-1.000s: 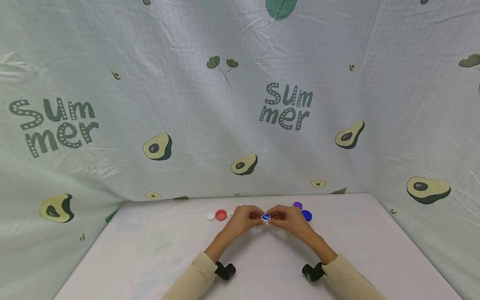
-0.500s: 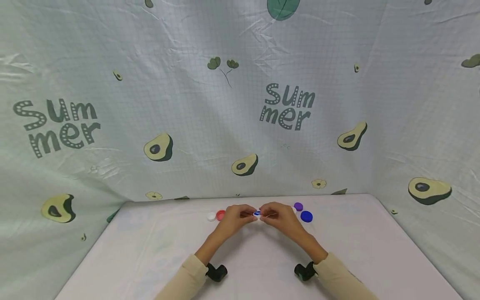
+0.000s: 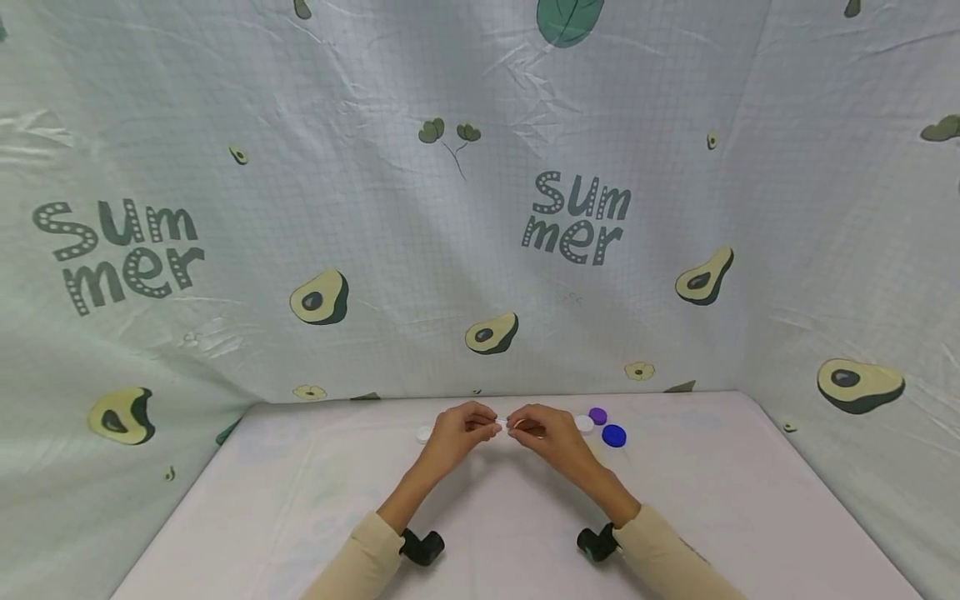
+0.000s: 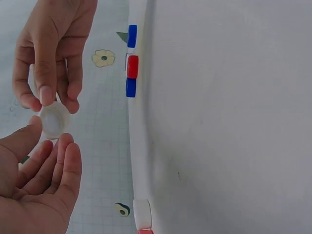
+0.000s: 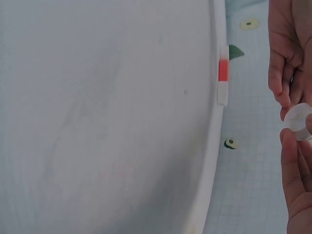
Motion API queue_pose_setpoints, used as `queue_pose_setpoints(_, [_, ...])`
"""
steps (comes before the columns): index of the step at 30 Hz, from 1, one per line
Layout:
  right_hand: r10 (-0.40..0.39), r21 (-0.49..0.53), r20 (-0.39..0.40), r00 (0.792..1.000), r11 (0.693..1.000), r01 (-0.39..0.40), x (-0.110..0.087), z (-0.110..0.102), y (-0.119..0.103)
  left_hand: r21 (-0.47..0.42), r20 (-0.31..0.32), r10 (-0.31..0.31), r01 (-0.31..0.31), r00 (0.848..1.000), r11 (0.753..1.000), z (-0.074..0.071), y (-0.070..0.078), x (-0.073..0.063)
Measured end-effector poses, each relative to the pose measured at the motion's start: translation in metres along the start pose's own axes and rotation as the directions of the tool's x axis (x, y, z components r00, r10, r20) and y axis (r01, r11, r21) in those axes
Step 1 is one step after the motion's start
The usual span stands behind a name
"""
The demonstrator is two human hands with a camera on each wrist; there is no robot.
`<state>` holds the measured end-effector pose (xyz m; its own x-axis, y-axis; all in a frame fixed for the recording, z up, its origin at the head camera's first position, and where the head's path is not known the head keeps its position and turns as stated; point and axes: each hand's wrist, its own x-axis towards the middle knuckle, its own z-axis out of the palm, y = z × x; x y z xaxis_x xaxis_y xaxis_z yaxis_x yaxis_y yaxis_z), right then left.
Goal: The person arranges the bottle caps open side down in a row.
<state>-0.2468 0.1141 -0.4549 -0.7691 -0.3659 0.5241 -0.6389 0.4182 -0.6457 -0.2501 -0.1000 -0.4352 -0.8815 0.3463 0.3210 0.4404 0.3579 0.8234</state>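
A small round bottle cap [image 3: 502,425] is pinched between both hands, near the back of the table. Its pale, hollow inside faces the left wrist camera, where the cap [image 4: 54,120] looks whitish and translucent. My left hand [image 3: 456,435] holds it from the left, thumb tip at the rim and fingers curved below. From the right, my right hand [image 3: 549,433] grips the opposite rim with its fingertips. In the right wrist view the cap [image 5: 298,118] sits at the frame's edge, partly covered by fingers.
A white cap [image 3: 424,434] lies left of the hands. To the right lie a white cap [image 3: 583,425], a purple cap [image 3: 597,416] and a blue cap [image 3: 613,436]. Red caps show in the left wrist view [image 4: 132,67] and right wrist view [image 5: 223,70]. A printed curtain hangs behind the table.
Both hands have shifted left with the cap. It has tilted, so its blue printed top no longer shows. My left hand now hides the red cap; a white cap on the right came into view.
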Motion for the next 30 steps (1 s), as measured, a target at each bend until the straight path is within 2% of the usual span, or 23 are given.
queue_pose_setpoints(7, [0.001,-0.021,-0.046,0.999,1.0,-0.002,0.006,0.008,-0.006,-0.044,-0.056,0.004,-0.006,0.998,0.999,-0.006,0.0,-0.003])
queue_pose_setpoints(10, [0.006,0.018,-0.051,0.999,1.0,-0.005,0.008,0.01,-0.007,-0.063,-0.057,0.009,-0.012,0.998,0.998,-0.008,-0.002,-0.006])
queue_pose_setpoints(13, [0.03,0.07,-0.057,0.998,0.997,-0.026,0.008,0.013,-0.007,-0.042,-0.047,0.018,-0.02,0.999,0.999,-0.01,-0.003,-0.008])
queue_pose_setpoints(18, [0.119,0.142,-0.058,0.991,0.984,-0.11,0.009,0.015,-0.008,0.003,-0.05,0.048,-0.048,0.998,0.999,-0.011,-0.004,-0.01])
queue_pose_setpoints(24, [0.172,0.118,-0.045,0.984,0.979,-0.166,0.011,0.021,-0.006,0.024,-0.099,0.052,-0.05,0.994,0.998,-0.013,-0.004,-0.01])
queue_pose_setpoints(30, [0.199,0.131,-0.035,0.979,0.972,-0.193,0.014,0.024,-0.009,0.037,-0.106,0.047,-0.043,0.993,0.998,-0.014,-0.003,-0.01])
